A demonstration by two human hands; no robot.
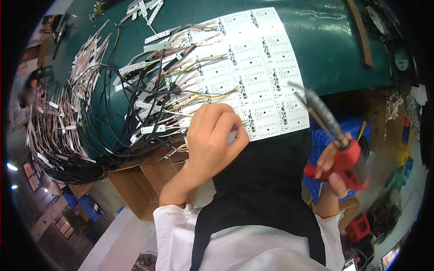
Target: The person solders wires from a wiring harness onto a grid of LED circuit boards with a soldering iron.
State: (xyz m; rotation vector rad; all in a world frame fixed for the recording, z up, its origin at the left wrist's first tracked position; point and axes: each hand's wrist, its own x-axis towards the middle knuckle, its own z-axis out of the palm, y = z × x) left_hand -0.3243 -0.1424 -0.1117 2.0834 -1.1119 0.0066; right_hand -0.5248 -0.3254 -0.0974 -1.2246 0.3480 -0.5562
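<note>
- Our left hand (pixel 211 137) curls over the circuit-board panel (pixel 264 92); fingertips hidden, we cannot tell what it pinches.
- Our right hand (pixel 332 165) grips a red soldering gun (pixel 352 158).

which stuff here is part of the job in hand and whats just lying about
Seemingly in the job:
red-handled tool, in the right hand
white circuit board sheet, at the left hand
coloured wires, reaching over the sheet

Seemingly just lying about:
wooden strip, on the green table
blue crate
cardboard box
</note>
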